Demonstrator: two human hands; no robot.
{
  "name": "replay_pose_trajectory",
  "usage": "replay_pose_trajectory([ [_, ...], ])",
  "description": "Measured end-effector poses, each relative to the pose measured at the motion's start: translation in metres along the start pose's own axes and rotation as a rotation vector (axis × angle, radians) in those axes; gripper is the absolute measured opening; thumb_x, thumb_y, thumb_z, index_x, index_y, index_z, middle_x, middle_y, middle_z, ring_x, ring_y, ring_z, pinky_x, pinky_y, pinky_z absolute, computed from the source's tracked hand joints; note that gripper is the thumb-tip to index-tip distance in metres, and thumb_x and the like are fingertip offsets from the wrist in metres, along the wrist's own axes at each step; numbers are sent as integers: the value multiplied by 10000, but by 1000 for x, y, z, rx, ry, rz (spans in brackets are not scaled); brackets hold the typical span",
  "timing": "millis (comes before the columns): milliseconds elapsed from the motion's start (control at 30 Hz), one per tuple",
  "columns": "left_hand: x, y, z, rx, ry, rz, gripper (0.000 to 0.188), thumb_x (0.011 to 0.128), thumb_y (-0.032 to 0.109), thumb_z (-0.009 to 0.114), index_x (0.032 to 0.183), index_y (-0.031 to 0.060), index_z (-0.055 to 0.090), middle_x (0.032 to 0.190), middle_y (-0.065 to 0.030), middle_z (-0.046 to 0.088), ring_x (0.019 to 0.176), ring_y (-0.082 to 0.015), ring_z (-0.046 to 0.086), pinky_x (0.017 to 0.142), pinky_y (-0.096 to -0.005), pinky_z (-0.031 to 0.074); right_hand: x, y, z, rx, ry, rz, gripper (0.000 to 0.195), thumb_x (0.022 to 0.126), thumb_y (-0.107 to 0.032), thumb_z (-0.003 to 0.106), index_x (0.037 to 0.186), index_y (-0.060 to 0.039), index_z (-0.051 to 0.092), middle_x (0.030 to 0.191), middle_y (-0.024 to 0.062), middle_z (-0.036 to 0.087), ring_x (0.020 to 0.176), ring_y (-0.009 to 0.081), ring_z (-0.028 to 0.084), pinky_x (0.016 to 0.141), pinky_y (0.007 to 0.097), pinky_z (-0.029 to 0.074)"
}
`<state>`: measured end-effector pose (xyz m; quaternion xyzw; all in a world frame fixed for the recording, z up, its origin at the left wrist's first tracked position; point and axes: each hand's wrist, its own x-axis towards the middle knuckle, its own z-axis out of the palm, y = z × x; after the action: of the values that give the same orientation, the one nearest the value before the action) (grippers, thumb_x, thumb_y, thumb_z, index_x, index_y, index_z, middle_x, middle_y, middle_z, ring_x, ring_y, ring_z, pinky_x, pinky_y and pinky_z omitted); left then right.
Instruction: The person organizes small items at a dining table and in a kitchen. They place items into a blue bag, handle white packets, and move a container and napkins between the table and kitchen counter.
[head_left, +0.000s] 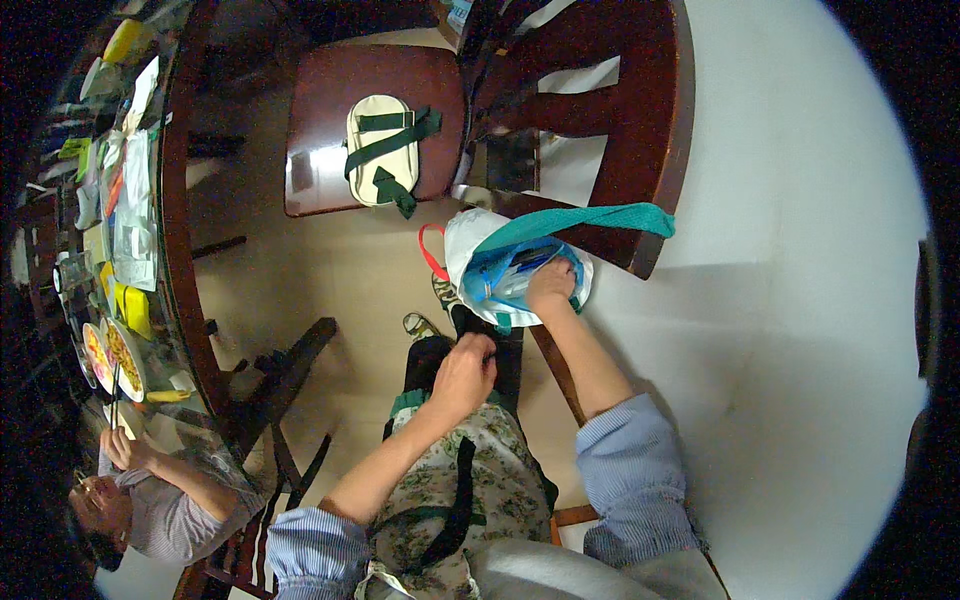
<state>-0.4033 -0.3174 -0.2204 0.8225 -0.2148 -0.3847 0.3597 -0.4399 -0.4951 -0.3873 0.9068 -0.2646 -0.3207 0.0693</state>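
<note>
My right hand (553, 285) reaches into the mouth of a white tote bag (461, 251) with a blue lining. Its fingers are bent and partly hidden, so I cannot tell what they grip. Dark blue items and clear plastic (525, 262) lie inside the bag beside that hand. A wide teal strap (577, 217) arches over the opening, and a red loop (429, 251) sticks out at the side. Below the bag, over my lap, my left hand (463, 373) has curled fingers. Whether it holds anything is hidden. A floral apron (487, 450) covers my lap.
A cream pouch (381, 169) with dark green straps lies on a wooden chair seat (315, 112). The chair's slatted back (652, 120) rises beside the bag, near the white wall (787, 225). Left, a person (172, 502) with chopsticks sits at a cluttered table (180, 315) bearing food plates.
</note>
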Motion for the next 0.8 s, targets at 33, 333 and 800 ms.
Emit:
replay_pose_trajectory([
  [33,9,-2,1,43,45,20,189,725,-7,545,913,-6,523,904,-187,553,792,-362,569,654,-416,473,-2,2,-9,-58,36,-27,273,809,-165,484,1016,-45,614,1094,143,540,1061,283,454,863,362,404],
  [333,78,-28,10,615,5,-5,111,797,118,488,851,43,549,868,-149,567,663,-318,611,532,-413,496,-12,14,-19,-238,138,-195,185,747,-151,548,861,-77,674,969,121,600,863,250,574,657,348,487],
  [800,67,-40,2,608,7,100,150,792,153,489,750,55,595,853,-114,591,618,-305,612,529,-429,482,1,33,5,276,147,-239,187,754,-90,528,891,22,589,835,165,619,699,316,606,625,407,507],
])
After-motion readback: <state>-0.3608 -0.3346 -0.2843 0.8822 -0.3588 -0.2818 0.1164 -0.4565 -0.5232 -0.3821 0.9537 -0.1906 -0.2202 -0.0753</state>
